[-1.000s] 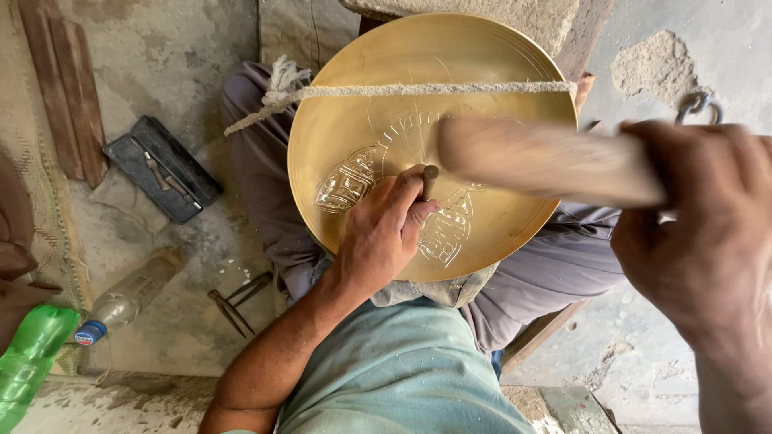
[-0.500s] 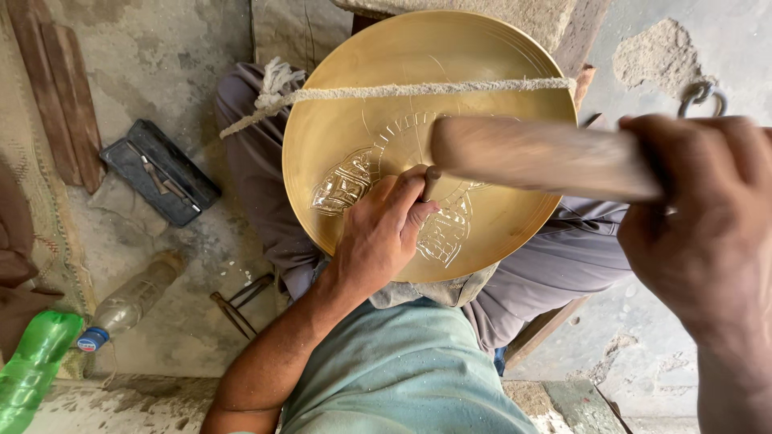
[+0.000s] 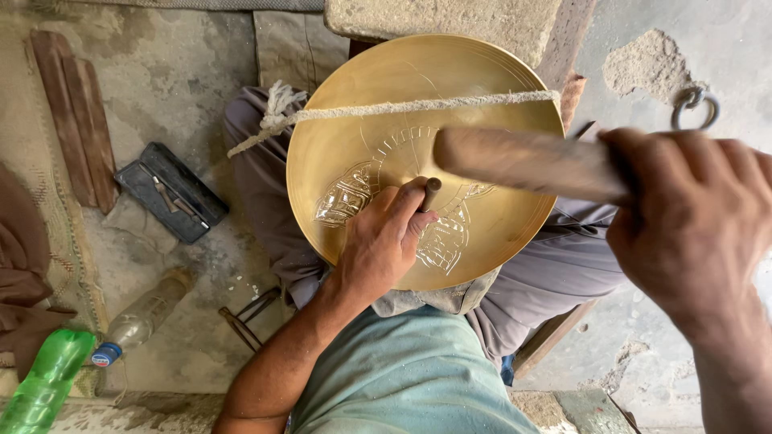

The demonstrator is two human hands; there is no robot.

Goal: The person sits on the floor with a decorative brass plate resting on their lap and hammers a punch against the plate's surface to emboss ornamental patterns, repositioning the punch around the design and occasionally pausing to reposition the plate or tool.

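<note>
Brass plate (image 3: 490, 233) on lap, dusty concrete floor (image 3: 169, 72)

Golden brass plate (image 3: 386, 104), pale engraved motifs at centre; brown wooden mallet (image 3: 523, 161); off-white rope (image 3: 418, 106); green plastic bottle (image 3: 44, 382) near left; teal shirt (image 3: 402, 378).

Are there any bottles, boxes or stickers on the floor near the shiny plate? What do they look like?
Green plastic bottle: bottom left corner, lying on the floor, see-through green.
Clear plastic bottle: beside the green one, lying down, dusty, blue cap, with a small label band at its neck.
Dark flat case: left of the brass plate, rectangular, open, small tools inside.
No signs or screens.
</note>
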